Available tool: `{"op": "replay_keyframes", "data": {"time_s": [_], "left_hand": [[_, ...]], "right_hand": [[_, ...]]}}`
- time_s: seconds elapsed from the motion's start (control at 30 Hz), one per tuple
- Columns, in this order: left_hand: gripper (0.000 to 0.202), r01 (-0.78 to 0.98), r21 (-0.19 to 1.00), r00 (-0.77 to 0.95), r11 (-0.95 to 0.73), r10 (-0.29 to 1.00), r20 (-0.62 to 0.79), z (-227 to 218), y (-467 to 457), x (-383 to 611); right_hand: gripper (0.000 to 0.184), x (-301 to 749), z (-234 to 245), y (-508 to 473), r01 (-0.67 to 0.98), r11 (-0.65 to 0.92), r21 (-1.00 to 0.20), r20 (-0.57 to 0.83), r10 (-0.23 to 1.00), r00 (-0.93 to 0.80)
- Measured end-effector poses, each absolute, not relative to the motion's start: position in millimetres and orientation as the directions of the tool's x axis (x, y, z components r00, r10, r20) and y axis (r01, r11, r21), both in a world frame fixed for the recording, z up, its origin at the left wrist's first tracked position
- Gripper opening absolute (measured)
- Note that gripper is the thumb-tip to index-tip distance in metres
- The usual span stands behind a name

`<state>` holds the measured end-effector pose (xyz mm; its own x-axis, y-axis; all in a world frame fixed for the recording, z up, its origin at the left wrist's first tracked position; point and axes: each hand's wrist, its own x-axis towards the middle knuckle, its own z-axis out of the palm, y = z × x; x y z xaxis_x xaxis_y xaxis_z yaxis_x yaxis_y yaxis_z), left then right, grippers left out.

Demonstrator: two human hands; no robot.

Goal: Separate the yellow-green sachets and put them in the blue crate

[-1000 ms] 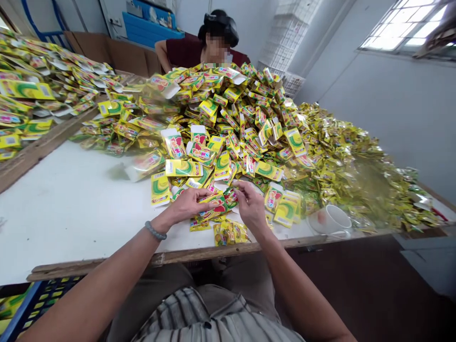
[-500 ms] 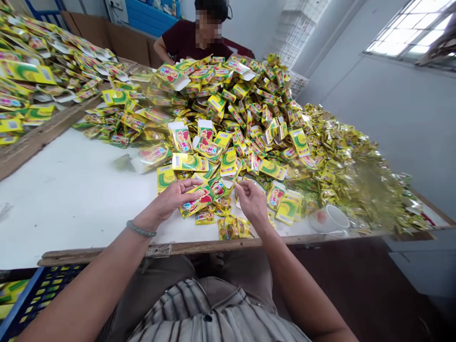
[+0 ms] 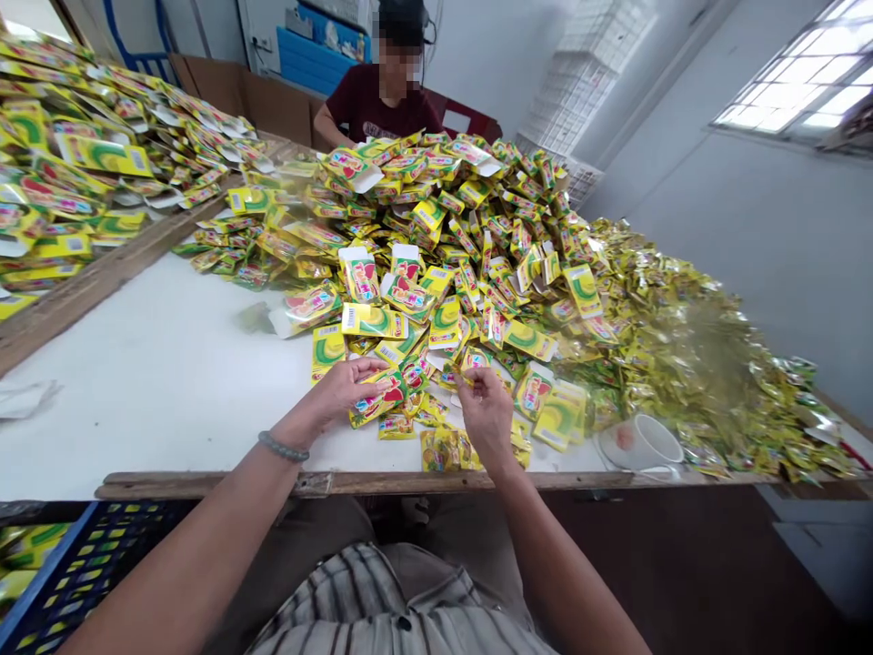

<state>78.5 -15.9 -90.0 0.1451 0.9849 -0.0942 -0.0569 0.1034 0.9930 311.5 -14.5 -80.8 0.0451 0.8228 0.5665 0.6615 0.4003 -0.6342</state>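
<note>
My left hand (image 3: pixel 345 389) holds a small yellow, green and red carton (image 3: pixel 380 398) just above the white table (image 3: pixel 164 382), near its front edge. My right hand (image 3: pixel 486 411) is beside it, fingers pinched at the carton's right end, on something too small to name. A few small yellow sachets (image 3: pixel 446 448) lie under my hands. A big heap of the same cartons (image 3: pixel 443 236) rises right behind them.
A white cup (image 3: pixel 641 443) lies on its side to the right. Loose yellow sachets (image 3: pixel 688 346) cover the table's right part. Another person (image 3: pixel 386 100) sits at the far side. More cartons (image 3: pixel 75 191) fill the left table. A blue crate (image 3: pixel 75 564) stands lower left.
My hands have drawn slightly apart with the carton tilted in my left hand, and my view has shifted a little downward and left.
</note>
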Motion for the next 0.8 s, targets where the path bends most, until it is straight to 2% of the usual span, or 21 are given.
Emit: {"op": "replay_keyframes", "data": {"time_s": [0.1,0.2,0.37,0.43,0.5,0.57,0.7,0.8], "left_hand": [[0.062,-0.024,0.995,0.185,0.101,0.978,-0.095,-89,-19,85],[0.064,-0.064,0.992,0.201,0.113,0.975,-0.098,-88,-22,88],[0.055,-0.086,0.994,0.284,0.062,0.958,-0.035,-87,-24,88],[0.054,-0.114,0.99,0.342,0.082,0.939,-0.039,-86,-25,88],[0.054,-0.148,0.982,0.368,0.115,0.928,-0.053,-86,-25,89],[0.055,-0.182,0.973,0.363,0.142,0.929,-0.068,-88,-24,89],[0.056,-0.234,0.955,0.324,0.182,0.941,-0.1,-92,-22,91],[0.058,-0.325,0.914,0.282,0.242,0.947,-0.151,-92,-20,93]], "right_hand": [[0.014,300,-71,-20,0.674,0.511,-0.533,0.635,0.768,-0.08],[0.017,291,-69,-22,0.668,0.534,-0.518,0.57,0.798,-0.196],[0.015,296,-66,-14,0.577,0.36,-0.733,0.327,0.931,-0.164],[0.017,297,-64,-10,0.514,0.29,-0.807,0.216,0.956,-0.2],[0.021,295,-65,-6,0.441,0.238,-0.865,0.163,0.966,-0.2],[0.024,291,-69,-4,0.402,0.232,-0.886,0.204,0.973,-0.111],[0.024,280,-80,-3,0.439,0.277,-0.855,0.363,0.924,0.124],[0.029,271,-86,-7,0.374,0.257,-0.891,0.327,0.935,0.136]]}}
